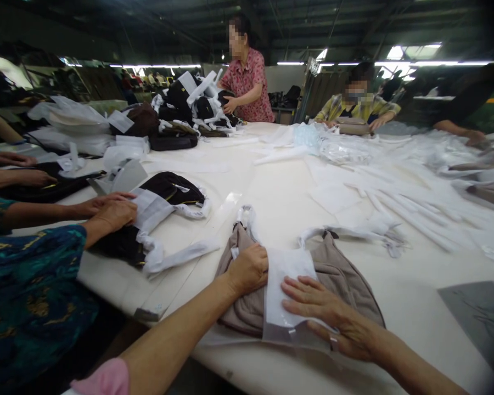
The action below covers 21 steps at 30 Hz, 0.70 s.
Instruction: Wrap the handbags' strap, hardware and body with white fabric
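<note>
A taupe fabric bag lies flat on the table in front of me, its strap wrapped in white paper. Across its middle is a white sheet with a translucent lower edge hanging toward the table's rim. My right hand rests flat on this sheet, fingers stretched out. Curled closed, my left hand presses at the sheet's left edge over the bag. What its fingers pinch is hidden.
At my left, a co-worker's hands work on a black bag. Wrapped black bags are heaped at the back before a standing person. White paper strips and clear plastic lie to the right, near a grey sheet.
</note>
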Available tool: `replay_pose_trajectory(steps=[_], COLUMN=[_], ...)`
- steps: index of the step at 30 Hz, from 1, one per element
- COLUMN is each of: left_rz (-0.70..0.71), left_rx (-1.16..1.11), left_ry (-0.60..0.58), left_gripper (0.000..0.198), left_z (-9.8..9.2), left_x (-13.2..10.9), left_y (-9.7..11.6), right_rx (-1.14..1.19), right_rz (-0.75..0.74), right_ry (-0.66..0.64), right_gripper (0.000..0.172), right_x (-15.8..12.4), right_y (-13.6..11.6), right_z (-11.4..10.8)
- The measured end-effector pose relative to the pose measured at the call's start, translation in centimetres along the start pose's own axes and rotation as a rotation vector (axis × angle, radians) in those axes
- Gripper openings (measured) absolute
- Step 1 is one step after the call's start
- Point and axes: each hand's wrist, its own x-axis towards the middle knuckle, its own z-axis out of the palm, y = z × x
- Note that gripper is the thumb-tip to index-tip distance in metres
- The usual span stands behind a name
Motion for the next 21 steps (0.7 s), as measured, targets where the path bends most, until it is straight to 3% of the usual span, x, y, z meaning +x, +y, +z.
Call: replay_pose_trajectory(steps=[12, 17, 21], left_rz=[-0.074, -0.136, -0.239], left_rx=[-0.029, -0.029, -0.125], left_ry=[0.006, 0.128, 0.272], left_gripper=[0.029, 0.020, 0.018], left_z=[-0.4, 0.4, 0.1], left_x=[-0.8, -1.0, -0.9], left_y=[0.6, 0.2, -0.6], right_rx=[-0.212, -0.227, -0.288], right_rz=[-0.151, -0.116, -0.022], right_ry=[-0.068, -0.034, -0.026], right_gripper=[0.048, 0.065, 0.067], right_x=[0.2, -0.4, -0.7], right_y=[0.9, 0.0, -0.6], right_z=[0.6, 1.8, 2.7])
